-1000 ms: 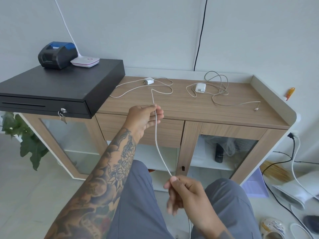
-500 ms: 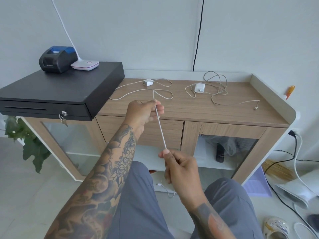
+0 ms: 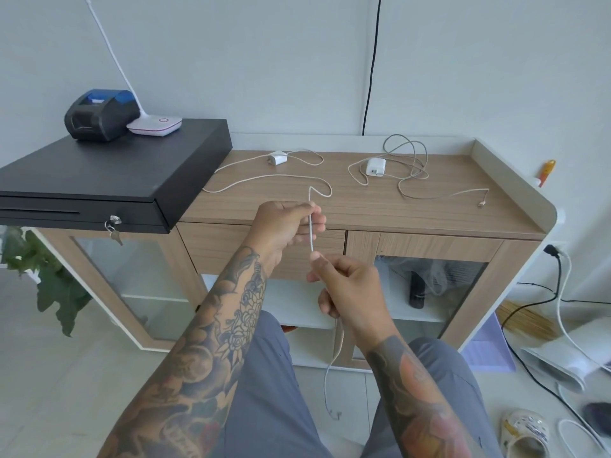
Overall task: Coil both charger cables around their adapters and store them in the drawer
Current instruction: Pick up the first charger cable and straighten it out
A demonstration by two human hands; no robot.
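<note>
Left cable [image 3: 264, 180]: thin white cord, centre of the frame. It runs from the small left adapter [image 3: 277, 158] on the wooden cabinet top [image 3: 363, 209], loops across the wood, then rises off the front edge into the left hand [image 3: 286, 226]. A short straight stretch spans to the right hand [image 3: 347, 285] just below; the loose tail hangs between the knees at lower centre, plug end dangling

Left hand: fingers curled, pinching the cord. Right hand: thumb and finger closed on the same cord, other fingers loosely bent

Handling, as judged: light, limp, smooth, likely to slide through a loose pinch and to kink or tangle if dragged. The adapter looks light enough to be pulled along the wood by the cord; best held by its body while winding, with the cord fed under slight tension

Right cable [image 3: 410, 180]: greyish cord in a loose tangle around the larger right adapter [image 3: 376, 166], upper right of the cabinet top, untouched; free plug lying toward the right edge

Drawer [image 3: 211, 249]: front under the cabinet top, behind the left forearm, closed
</note>
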